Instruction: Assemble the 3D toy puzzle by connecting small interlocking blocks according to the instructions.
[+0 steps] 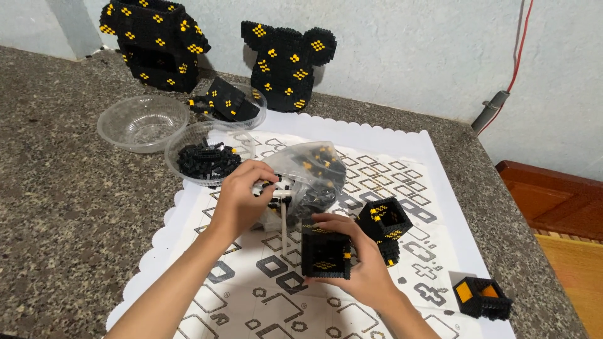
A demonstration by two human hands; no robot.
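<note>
We pinch the clear brick bag (311, 179) with our left hand (242, 201); our right hand (358, 263), at five o'clock, grips the black block cube (325, 252); hold it level.

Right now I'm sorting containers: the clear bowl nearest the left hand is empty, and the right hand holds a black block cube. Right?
Not quite. In the head view, the clear bowl nearest the left hand holds loose black bricks. The right hand does hold the black block cube.

Black-and-yellow brick cube (325, 252) upright beside crumpled clear bag (311, 179) on mat.
</note>
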